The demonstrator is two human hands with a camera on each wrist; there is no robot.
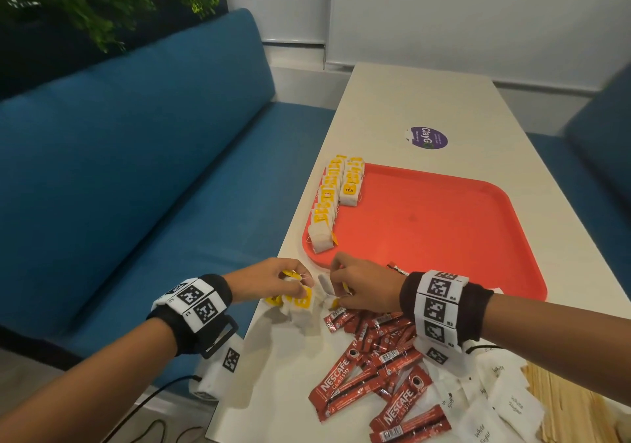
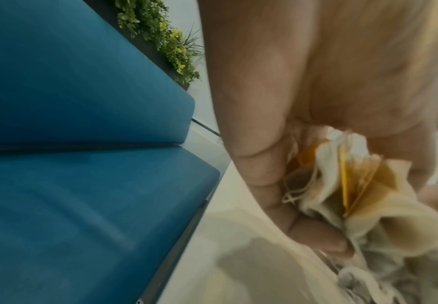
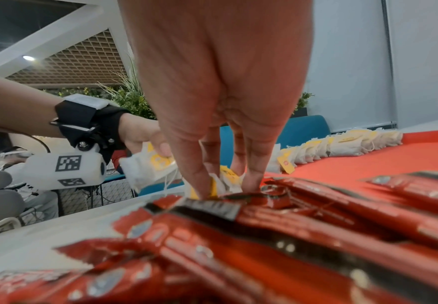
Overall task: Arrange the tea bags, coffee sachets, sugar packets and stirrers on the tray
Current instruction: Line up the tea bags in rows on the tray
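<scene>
The red tray [image 1: 444, 230] lies on the white table, with two rows of white tea bags [image 1: 336, 196] with yellow tags standing along its left edge. My left hand [image 1: 273, 280] grips a bunch of tea bags [image 1: 300, 306] just off the tray's near left corner; the left wrist view shows them bunched in my fingers [image 2: 355, 195]. My right hand [image 1: 362, 285] pinches a tea bag [image 3: 225, 181] down on the table beside the left hand. Red coffee sachets [image 1: 372, 367] lie in a heap below the right wrist. White sugar packets [image 1: 505, 405] and wooden stirrers [image 1: 573, 408] lie at the near right.
A blue sofa [image 1: 136, 169] runs along the table's left side, and its edge is close to my left hand. A purple round sticker [image 1: 428, 137] sits on the table beyond the tray. A green plant [image 1: 112, 1] hangs at top left.
</scene>
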